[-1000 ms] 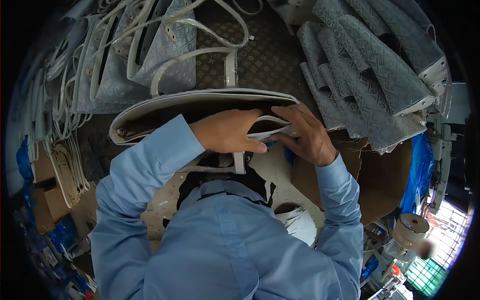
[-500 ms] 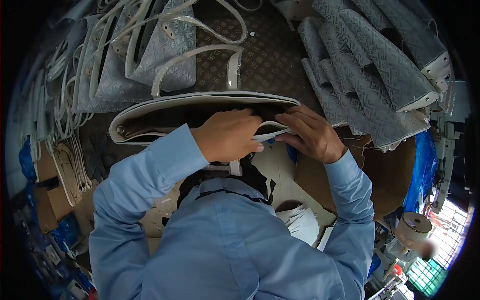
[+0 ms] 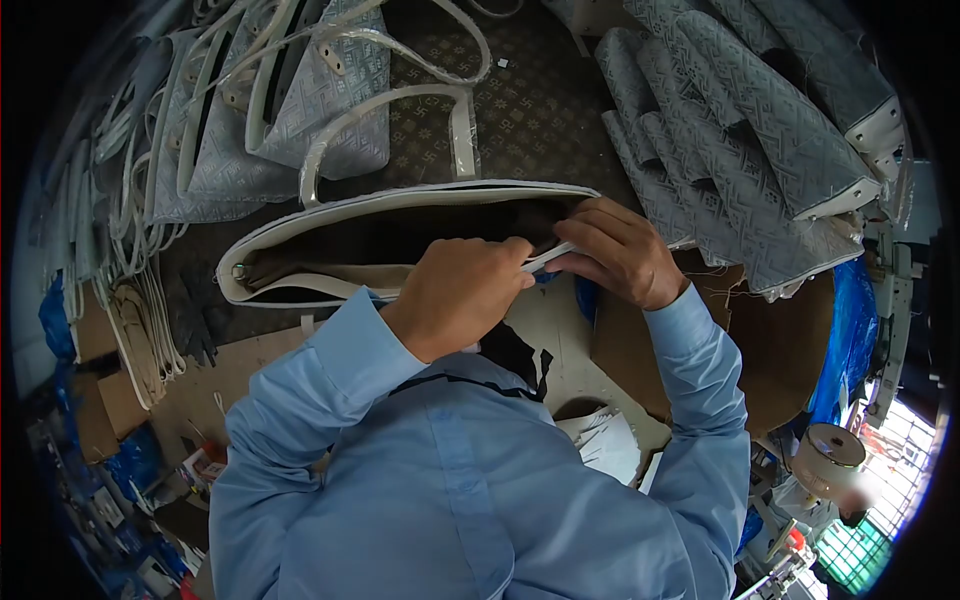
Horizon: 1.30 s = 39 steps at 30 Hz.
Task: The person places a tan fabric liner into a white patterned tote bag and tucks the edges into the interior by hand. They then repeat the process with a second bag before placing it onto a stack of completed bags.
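Head view: hands (image 3: 622, 252) pinch the bag rim (image 3: 400, 201), motif-printed tabletop (image 3: 540, 115) beyond.

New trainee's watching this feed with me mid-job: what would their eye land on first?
First, the open tote bag at the centre, its dark inside showing, with the left hand and right hand gripping it at the near side, toward its right end. Then the silver-grey patterned bags at upper left, and the heap of similarly patterned pieces at upper right.
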### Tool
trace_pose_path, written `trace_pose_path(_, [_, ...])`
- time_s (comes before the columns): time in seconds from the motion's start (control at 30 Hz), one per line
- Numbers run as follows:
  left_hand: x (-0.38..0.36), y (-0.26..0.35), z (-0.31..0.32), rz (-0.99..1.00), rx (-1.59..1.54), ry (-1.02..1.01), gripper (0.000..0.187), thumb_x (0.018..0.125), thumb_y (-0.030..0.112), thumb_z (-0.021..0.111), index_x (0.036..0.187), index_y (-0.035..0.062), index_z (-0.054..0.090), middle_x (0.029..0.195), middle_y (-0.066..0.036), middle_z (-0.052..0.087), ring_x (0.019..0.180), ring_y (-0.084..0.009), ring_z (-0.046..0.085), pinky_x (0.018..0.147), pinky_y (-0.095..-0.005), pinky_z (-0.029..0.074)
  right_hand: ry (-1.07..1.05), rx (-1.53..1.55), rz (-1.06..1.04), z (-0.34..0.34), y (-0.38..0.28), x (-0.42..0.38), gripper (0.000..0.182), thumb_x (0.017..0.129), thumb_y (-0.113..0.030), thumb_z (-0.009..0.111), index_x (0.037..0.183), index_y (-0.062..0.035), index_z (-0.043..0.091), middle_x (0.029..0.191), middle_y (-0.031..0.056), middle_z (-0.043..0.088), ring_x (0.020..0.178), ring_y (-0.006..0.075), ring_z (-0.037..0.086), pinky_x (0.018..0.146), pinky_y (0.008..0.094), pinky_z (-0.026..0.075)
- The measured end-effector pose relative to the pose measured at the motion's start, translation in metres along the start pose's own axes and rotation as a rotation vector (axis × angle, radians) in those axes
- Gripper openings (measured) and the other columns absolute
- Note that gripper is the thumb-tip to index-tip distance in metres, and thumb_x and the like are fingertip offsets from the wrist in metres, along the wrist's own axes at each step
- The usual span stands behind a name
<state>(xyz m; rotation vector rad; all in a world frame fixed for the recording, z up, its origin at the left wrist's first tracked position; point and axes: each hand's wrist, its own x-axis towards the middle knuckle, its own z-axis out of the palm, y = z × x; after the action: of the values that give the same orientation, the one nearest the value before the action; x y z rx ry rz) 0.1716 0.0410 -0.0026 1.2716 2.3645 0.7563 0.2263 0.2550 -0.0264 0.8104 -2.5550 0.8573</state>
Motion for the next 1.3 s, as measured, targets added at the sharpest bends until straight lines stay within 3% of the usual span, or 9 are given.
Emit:
trace_pose_path(0.23, [0.000,-0.003,-0.003,0.032,0.000,-0.096,0.024,0.088,0.025,0.059,0.078,0.0034,0.060,0.063,-0.015,0.061,0.062,-0.0329,0.062,0.057,-0.0430,0.047,-0.018,0.118,0.004,-0.003,0.004,0.000,0.036,0.066,-0.014,0.079,0.093,0.0012,0.062,0.088,0.0130,0.062,0.085,0.0302,0.062,0.070,0.0381,0.053])
trace_pose_path(0.43, [-0.003,-0.005,-0.012,-0.150,-0.025,-0.207,0.025,0.089,0.025,0.056,0.079,0.0031,0.060,0.064,-0.017,0.060,0.065,-0.0350,0.062,0.059,-0.0445,0.048,-0.001,0.110,0.028,-0.003,0.002,-0.003,0.034,0.067,-0.012,0.078,0.094,0.0013,0.062,0.087,0.0129,0.062,0.088,0.0302,0.062,0.072,0.0375,0.053])
trace_pose_path(0.5, [-0.006,-0.014,-0.005,0.039,-0.128,-0.128,0.023,0.090,0.024,0.055,0.079,0.0037,0.060,0.066,-0.016,0.061,0.066,-0.0348,0.062,0.060,-0.0439,0.049,-0.030,0.129,0.034,-0.004,-0.001,-0.001,0.031,0.068,-0.011,0.077,0.092,0.0020,0.063,0.088,0.0132,0.063,0.091,0.0307,0.062,0.074,0.0381,0.053])
trace_pose_path(0.6, [-0.002,-0.016,-0.010,0.128,-0.027,-0.139,0.022,0.090,0.025,0.056,0.082,0.0043,0.061,0.069,-0.014,0.063,0.068,-0.0344,0.062,0.061,-0.0441,0.049,-0.097,0.199,0.018,-0.009,0.000,0.003,0.029,0.070,-0.012,0.076,0.092,0.0014,0.064,0.091,0.0138,0.064,0.095,0.0316,0.062,0.077,0.0388,0.053])
trace_pose_path(0.8, [-0.001,-0.011,-0.011,0.112,-0.026,-0.210,0.033,0.092,0.035,0.052,0.088,0.0045,0.063,0.080,-0.013,0.065,0.072,-0.0328,0.064,0.063,-0.0428,0.050,-0.160,0.371,0.109,-0.016,-0.001,0.003,0.029,0.070,-0.014,0.077,0.095,-0.0019,0.067,0.094,0.0148,0.066,0.106,0.0313,0.059,0.085,0.0409,0.051])
trace_pose_path(0.9, [-0.014,-0.012,-0.022,0.138,0.088,-0.123,0.038,0.093,0.040,0.049,0.093,0.0048,0.064,0.084,-0.013,0.066,0.073,-0.0323,0.064,0.062,-0.0411,0.050,-0.109,0.057,0.167,-0.012,-0.026,0.006,0.031,0.066,-0.019,0.080,0.088,-0.0019,0.067,0.087,0.0133,0.065,0.109,0.0324,0.056,0.087,0.0422,0.049])
trace_pose_path(1.1, [-0.043,-0.037,-0.034,0.084,-0.059,-0.142,0.037,0.090,0.040,0.054,0.102,0.0061,0.064,0.083,-0.012,0.066,0.073,-0.0318,0.064,0.060,-0.0388,0.050,0.132,0.179,0.308,0.025,-0.040,-0.002,0.032,0.066,-0.029,0.080,0.075,-0.0041,0.062,0.079,0.0082,0.061,0.108,0.0308,0.056,0.098,0.0516,0.040])
trace_pose_path(1.23, [-0.054,-0.045,-0.051,0.043,0.037,-0.140,0.036,0.089,0.037,0.058,0.104,0.0051,0.064,0.087,-0.012,0.066,0.078,-0.0318,0.064,0.065,-0.0396,0.051,0.089,0.093,0.245,0.015,-0.042,0.001,0.031,0.066,-0.029,0.079,0.073,-0.0043,0.061,0.079,0.0076,0.061,0.106,0.0307,0.057,0.101,0.0548,0.037])
trace_pose_path(1.3, [-0.078,-0.066,-0.072,0.057,0.058,-0.092,0.043,0.084,0.040,0.063,0.107,0.0034,0.063,0.096,-0.013,0.066,0.087,-0.0320,0.063,0.073,-0.0402,0.050,0.008,-0.201,0.254,0.010,-0.053,0.008,0.029,0.066,-0.026,0.079,0.074,-0.0044,0.062,0.080,0.0076,0.062,0.104,0.0304,0.058,0.100,0.0551,0.037])
